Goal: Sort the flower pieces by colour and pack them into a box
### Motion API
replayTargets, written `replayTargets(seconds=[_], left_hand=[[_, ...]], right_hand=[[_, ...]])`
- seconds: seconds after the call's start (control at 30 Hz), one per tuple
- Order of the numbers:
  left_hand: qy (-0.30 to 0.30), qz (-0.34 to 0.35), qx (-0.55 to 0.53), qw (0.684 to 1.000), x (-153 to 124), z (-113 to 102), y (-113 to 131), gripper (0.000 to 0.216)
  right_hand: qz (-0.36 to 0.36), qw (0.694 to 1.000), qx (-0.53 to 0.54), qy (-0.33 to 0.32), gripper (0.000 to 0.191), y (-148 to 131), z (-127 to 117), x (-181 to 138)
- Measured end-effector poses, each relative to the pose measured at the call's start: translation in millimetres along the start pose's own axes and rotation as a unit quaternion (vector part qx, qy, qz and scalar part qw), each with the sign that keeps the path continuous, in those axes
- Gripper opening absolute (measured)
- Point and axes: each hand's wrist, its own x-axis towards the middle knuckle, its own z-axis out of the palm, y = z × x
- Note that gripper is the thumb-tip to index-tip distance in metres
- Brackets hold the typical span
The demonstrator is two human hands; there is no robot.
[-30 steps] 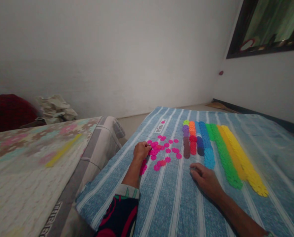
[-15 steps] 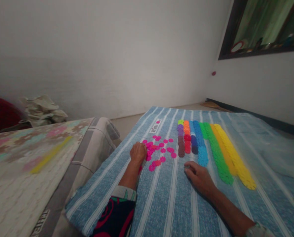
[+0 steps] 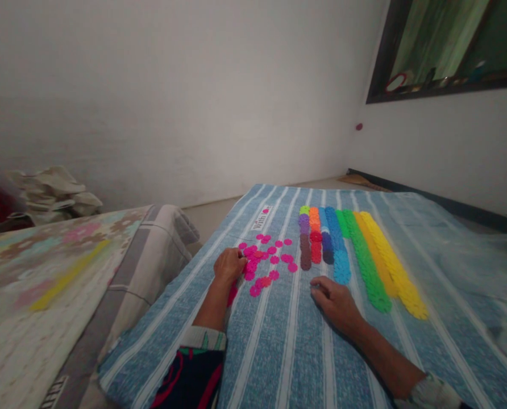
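Note:
My left hand (image 3: 228, 264) is at the left edge of a loose scatter of pink discs (image 3: 252, 265), notched like snowflake connectors. Its fingers are curled together, and what they may pinch is hidden. Farther right, my right hand (image 3: 337, 302) lies on the blue striped cloth (image 3: 274, 352), fingers loosely bent, a gap between thumb and forefinger, nothing visible in it. Just beyond it are overlapping rows of discs: a brown row (image 3: 306, 254), a red stretch (image 3: 316, 252), a light blue stretch (image 3: 342, 268), a green row (image 3: 366, 272) and a yellow row (image 3: 396, 264).
Clear plastic (image 3: 479, 272) lies on the cloth's right side. At left stands another covered surface (image 3: 66, 335) with a yellow strip (image 3: 72, 272) on it. Behind are a crumpled beige bundle (image 3: 57, 190), a white wall (image 3: 172, 113) and a dark-framed window (image 3: 441, 51).
The whole view has shifted, so everything sits a little farther left. My left hand has turned slightly at the discs' edge. My right hand stays in nearly the same place on the cloth.

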Motion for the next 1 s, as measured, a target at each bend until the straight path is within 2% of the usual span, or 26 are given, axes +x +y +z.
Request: replayTargets(seconds=[0.13, 0.27, 0.47, 0.57, 0.67, 0.8, 0.9, 1.0], left_hand=[[0.014, -0.024, -0.037, 0.999, 7, 5, -4, 0.015], [0.044, -0.002, -0.085, 0.995, 15, 12, -11, 0.009], [0.106, 0.01, -0.195, 0.975, 18, 12, -16, 0.012], [0.103, 0.065, -0.284, 0.951, 7, 13, 3, 0.015], [0.051, 0.145, -0.347, 0.925, -14, 18, 39, 0.015], [-0.023, 0.239, -0.35, 0.906, -47, 25, 85, 0.012], [-0.052, 0.282, -0.341, 0.895, -65, 29, 101, 0.007], [-0.07, 0.29, -0.355, 0.886, -73, 34, 104, 0.006]], right_hand=[[-0.001, 1.0, 0.002, -0.003, 0.025, 0, 1, 1], [-0.006, 1.0, 0.006, -0.003, 0.021, 0, 1, 4], [-0.003, 1.0, 0.014, 0.006, 0.019, -3, 0, 7], [-0.002, 1.0, 0.01, 0.008, 0.018, -4, 0, 7], [-0.003, 1.0, 0.005, 0.011, 0.018, -4, 0, 9], [-0.002, 1.0, 0.024, 0.02, 0.022, -3, 0, 10], [0.007, 0.999, 0.038, 0.027, 0.026, -3, 0, 11], [-0.007, 0.999, 0.035, 0.021, 0.022, -4, 0, 11]])
